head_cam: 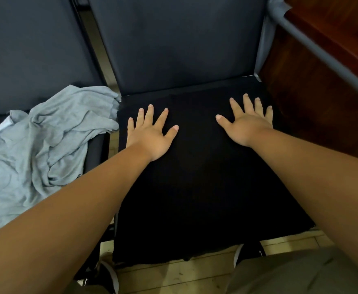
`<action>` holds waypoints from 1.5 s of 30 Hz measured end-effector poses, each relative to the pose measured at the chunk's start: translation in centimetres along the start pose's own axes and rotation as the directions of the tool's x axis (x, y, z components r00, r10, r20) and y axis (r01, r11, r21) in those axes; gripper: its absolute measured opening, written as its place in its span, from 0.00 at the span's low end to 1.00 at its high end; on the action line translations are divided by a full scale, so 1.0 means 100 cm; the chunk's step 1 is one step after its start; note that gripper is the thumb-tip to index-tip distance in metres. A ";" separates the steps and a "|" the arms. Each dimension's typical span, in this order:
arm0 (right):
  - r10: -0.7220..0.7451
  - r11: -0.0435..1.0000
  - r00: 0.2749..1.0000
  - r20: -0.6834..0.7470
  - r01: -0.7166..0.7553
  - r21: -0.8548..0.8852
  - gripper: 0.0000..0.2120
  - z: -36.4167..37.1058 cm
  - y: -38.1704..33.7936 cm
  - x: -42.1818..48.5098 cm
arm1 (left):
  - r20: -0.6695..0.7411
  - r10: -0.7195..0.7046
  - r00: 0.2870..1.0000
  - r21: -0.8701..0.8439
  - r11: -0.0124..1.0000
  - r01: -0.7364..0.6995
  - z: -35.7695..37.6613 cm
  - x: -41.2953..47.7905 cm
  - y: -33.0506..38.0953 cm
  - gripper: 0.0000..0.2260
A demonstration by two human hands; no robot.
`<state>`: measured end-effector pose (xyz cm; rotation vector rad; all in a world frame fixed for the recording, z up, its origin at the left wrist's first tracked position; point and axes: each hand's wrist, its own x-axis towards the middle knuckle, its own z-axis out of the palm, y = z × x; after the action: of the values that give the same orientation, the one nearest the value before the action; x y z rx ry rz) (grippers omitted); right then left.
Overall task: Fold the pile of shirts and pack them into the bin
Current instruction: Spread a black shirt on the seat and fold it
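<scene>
1. Black shirt (195, 187) lies spread over the seat of the middle chair (174, 39); front edge hangs a little past the seat toward the wooden floor (174, 276); cloth too dark to make out sleeves or collar.
2. Left hand (150, 134) flat on the far left part of the black shirt, fingers straight and splayed, gripping nothing; right hand (246, 124) likewise flat on the far right part, fingers spread, nothing held.
3. Grey shirt (46, 149) crumpled on the neighbouring chair (25, 39) to the left, unfolded; its edge just beside the black shirt.
4. Step in hand, by my reading: smoothing the black shirt flat before the first fold.
5. Next move likely calls for pinching one side edge with both hands and drawing it across the middle; wrinkles will be hard to spot on so dark a cloth.
6. Bin not identified with certainty; a grey-railed frame (322, 54) at the upper right may belong to it; packing not yet begun.
</scene>
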<state>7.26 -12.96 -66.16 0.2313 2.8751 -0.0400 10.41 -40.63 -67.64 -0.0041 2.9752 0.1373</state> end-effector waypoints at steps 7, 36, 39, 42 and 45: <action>0.008 1.000 0.999 -0.039 -0.008 0.001 0.43 -0.004 0.005 0.021 | -0.008 0.010 1.000 0.009 1.000 -0.010 -0.004 0.031 0.001 0.36; -0.028 0.983 0.993 -0.118 0.049 0.178 0.26 -0.052 0.027 -0.133 | 0.289 0.074 0.954 -0.025 0.997 -0.070 -0.060 -0.116 0.026 0.34; 0.008 0.941 0.994 -0.108 0.028 0.336 0.14 -0.057 0.044 -0.176 | 0.268 0.132 0.954 -0.094 0.989 -0.110 -0.072 -0.160 0.033 0.26; 0.079 0.847 0.997 -0.021 -0.056 0.529 0.15 -0.052 0.057 -0.210 | 0.252 0.157 0.955 -0.201 0.974 -0.107 -0.076 -0.199 0.046 0.15; 0.143 0.667 0.978 0.154 -0.210 0.715 0.11 -0.042 0.067 -0.234 | 0.420 0.138 0.897 -0.339 0.941 0.014 -0.069 -0.235 0.058 0.17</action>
<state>29.67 -9.75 -56.19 0.6351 2.5676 -1.1491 32.39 -35.64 -56.51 0.0731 2.4653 0.5723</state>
